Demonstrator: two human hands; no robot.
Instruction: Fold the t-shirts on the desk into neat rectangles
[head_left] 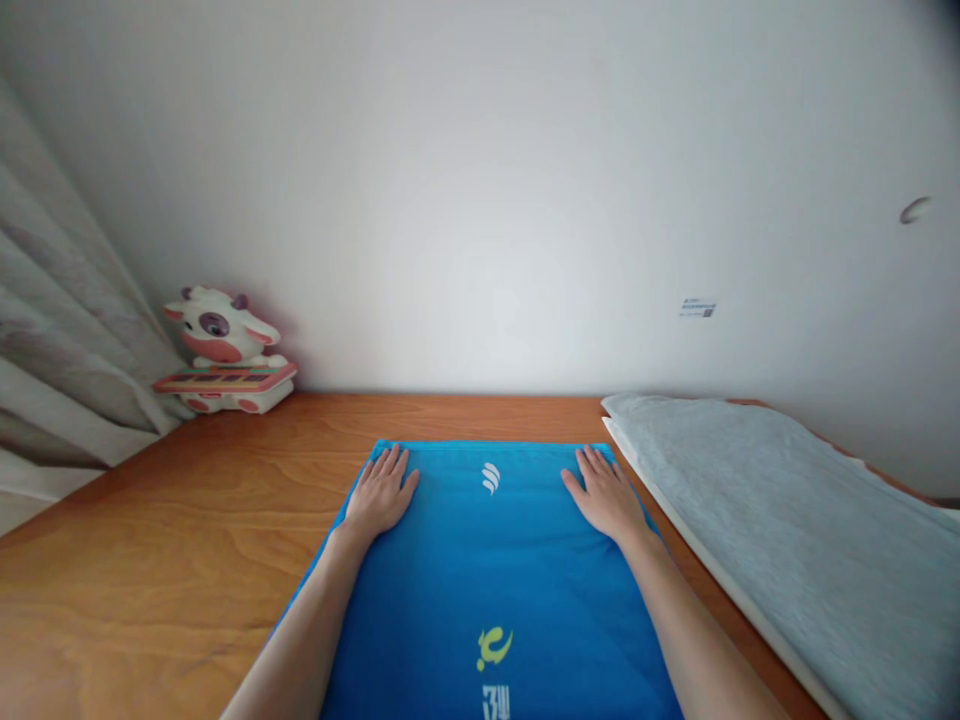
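A blue cloth (495, 560) with a white mark near its far edge and a yellow-green logo lower down lies spread on the wooden table (150, 540). My left hand (381, 492) rests flat on the cloth's far left corner, its fingers apart and pointing away from me. On the far right corner, my right hand (606, 492) lies flat in the same way, with the thumb turned inward. Neither hand holds anything. The cloth's near end runs out of view at the bottom, between my forearms.
A cow-shaped toy with a small keyboard (229, 350) stands at the back left, beside a pale curtain (60, 330). Light grey fabric (795, 530) covers the table's right side. Behind the table rises a white wall (480, 200) bearing a small label.
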